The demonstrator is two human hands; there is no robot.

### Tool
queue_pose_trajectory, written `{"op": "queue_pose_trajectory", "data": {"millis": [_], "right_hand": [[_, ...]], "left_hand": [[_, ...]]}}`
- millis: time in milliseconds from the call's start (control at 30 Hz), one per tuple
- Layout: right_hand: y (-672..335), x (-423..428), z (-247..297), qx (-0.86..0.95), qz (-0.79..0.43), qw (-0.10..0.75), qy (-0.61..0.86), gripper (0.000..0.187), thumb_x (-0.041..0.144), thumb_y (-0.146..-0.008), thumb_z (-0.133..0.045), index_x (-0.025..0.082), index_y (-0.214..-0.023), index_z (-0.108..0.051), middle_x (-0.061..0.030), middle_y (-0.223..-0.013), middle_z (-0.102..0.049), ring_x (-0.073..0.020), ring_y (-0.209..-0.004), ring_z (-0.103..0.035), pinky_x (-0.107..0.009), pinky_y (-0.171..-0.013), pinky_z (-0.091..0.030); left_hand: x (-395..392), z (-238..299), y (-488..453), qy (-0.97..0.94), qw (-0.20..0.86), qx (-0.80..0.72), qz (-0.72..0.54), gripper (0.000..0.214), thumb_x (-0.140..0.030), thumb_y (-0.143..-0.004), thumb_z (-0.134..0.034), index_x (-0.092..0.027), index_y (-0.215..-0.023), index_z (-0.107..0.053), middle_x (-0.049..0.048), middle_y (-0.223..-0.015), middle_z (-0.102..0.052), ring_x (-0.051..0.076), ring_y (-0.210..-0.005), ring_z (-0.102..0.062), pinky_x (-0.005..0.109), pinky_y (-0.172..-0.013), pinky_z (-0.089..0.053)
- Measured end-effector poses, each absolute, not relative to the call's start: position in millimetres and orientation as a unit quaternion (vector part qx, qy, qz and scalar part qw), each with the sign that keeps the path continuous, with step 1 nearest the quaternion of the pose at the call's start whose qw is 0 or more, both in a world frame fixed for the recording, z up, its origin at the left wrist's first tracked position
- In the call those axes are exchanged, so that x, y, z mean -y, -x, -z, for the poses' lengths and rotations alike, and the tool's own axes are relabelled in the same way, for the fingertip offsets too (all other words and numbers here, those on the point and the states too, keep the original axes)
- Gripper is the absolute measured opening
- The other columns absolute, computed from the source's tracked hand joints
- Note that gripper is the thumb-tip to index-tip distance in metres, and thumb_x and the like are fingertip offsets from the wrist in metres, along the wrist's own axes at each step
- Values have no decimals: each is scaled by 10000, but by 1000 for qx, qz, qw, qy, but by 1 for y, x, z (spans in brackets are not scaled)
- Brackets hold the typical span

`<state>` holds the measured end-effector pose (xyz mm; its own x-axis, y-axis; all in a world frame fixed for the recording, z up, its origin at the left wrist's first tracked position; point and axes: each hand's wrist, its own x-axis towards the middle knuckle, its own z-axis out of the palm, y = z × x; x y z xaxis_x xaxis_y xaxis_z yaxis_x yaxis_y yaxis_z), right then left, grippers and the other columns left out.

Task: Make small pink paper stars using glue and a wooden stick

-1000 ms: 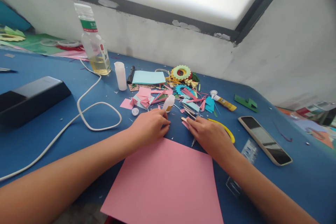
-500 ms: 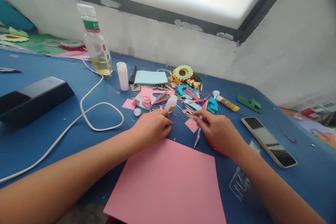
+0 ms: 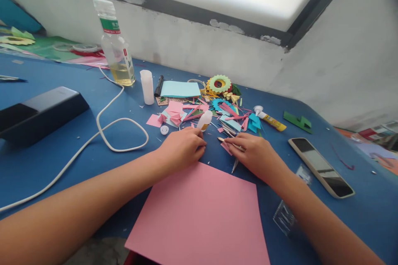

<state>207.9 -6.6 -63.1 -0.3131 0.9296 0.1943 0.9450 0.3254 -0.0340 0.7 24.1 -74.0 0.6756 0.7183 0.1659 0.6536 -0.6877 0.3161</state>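
Note:
My left hand [image 3: 183, 144] is closed, its fingers curled at the top edge of a large pink paper sheet [image 3: 202, 215]. Whatever those fingers may hold is hidden. Just behind them leans a small white bottle [image 3: 205, 120] with a yellow label. My right hand [image 3: 251, 151] is closed on a pencil [image 3: 221, 139], whose pale wooden tip points left. A small pink paper square [image 3: 226, 148] lies partly under that hand. Below its fingers shows a thin metal point [image 3: 235, 166]; the rest of that tool is covered.
Paper scraps [image 3: 175, 107] and a light blue pad [image 3: 180, 89] lie behind my hands. On the left stand a drink bottle [image 3: 120, 58] and a white tube [image 3: 147, 87], near a white cable [image 3: 101, 132]. A phone [image 3: 320, 167] and a yellow glue tube [image 3: 272, 121] lie right.
My right hand has turned and lowered over the small pink square, showing more of the pencil. The red part beneath it is now hidden. My left hand keeps its place.

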Motion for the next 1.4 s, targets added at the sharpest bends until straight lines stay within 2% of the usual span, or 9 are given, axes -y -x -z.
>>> {"op": "queue_pose_trajectory", "data": {"millis": [167, 367, 567, 767, 900, 1067, 1167, 1267, 1400], "right_hand": [[-203, 7, 66, 808, 86, 62, 579, 235, 278, -868, -504, 201, -956, -708, -50, -807, -648, -172, -656, -629, -259, -514, -392], [-207, 11, 61, 808, 108, 33, 579, 266, 337, -889, -475, 228, -907, -717, -28, -790, -636, -149, -662, -624, -248, -516, -377], [-211, 14, 53, 811, 127, 0, 571, 296, 355, -908, -427, 265, -965, -704, -18, -858, -655, -146, -682, -629, -247, -492, -345], [-203, 11, 53, 823, 144, -31, 549, 349, 336, -930, -368, 224, -967, -696, -35, -822, -644, -144, -593, -596, -264, -437, -253], [-203, 10, 57, 825, 143, -22, 546, 319, 306, -924, -390, 211, -1005, -684, -40, -828, -637, -133, -583, -589, -259, -454, -288], [-210, 11, 61, 830, 133, 9, 542, 323, 357, -923, -400, 244, -960, -700, -15, -769, -627, -120, -604, -601, -230, -477, -343], [-211, 11, 67, 834, 134, 29, 534, 309, 307, -928, -402, 227, -990, -694, -25, -789, -632, -114, -634, -607, -211, -514, -376], [-210, 11, 74, 826, 150, 51, 541, 337, 291, -936, -372, 192, -1019, -683, -53, -812, -627, -124, -630, -599, -220, -512, -373], [-208, 11, 79, 824, 157, 66, 541, 329, 309, -926, -385, 217, -951, -700, -34, -744, -599, -115, -581, -570, -221, -501, -356]], "left_hand": [[-24, 75, -1, -908, 113, -378, -144, 250, -209, -835, -484, -218, -897, -726, 56, -1012, -659, 221, -927, -613, 317, -736, -520], [-24, 72, -1, -909, 113, -375, -139, 247, -207, -830, -491, -221, -910, -725, 54, -1018, -658, 220, -921, -615, 306, -718, -521], [-24, 73, 0, -910, 114, -375, -137, 254, -199, -827, -483, -213, -901, -726, 59, -1028, -656, 231, -924, -614, 322, -707, -523], [-24, 73, -1, -910, 107, -376, -138, 252, -203, -830, -483, -222, -893, -727, 51, -1015, -661, 214, -926, -610, 285, -697, -519], [-24, 71, -1, -912, 103, -371, -141, 258, -207, -840, -474, -218, -891, -727, 50, -999, -664, 213, -914, -611, 297, -713, -517], [-24, 71, -1, -914, 99, -365, -145, 249, -209, -840, -483, -214, -895, -726, 52, -997, -666, 212, -904, -611, 304, -726, -513], [-24, 72, 0, -915, 99, -363, -145, 250, -209, -842, -482, -215, -889, -727, 49, -999, -665, 215, -913, -611, 310, -733, -513], [-23, 72, 0, -915, 99, -364, -145, 251, -211, -844, -479, -219, -888, -726, 46, -1009, -661, 216, -922, -609, 313, -736, -512], [-23, 70, -2, -915, 98, -365, -140, 252, -204, -843, -479, -211, -892, -726, 50, -997, -661, 217, -909, -613, 308, -740, -507]]}}
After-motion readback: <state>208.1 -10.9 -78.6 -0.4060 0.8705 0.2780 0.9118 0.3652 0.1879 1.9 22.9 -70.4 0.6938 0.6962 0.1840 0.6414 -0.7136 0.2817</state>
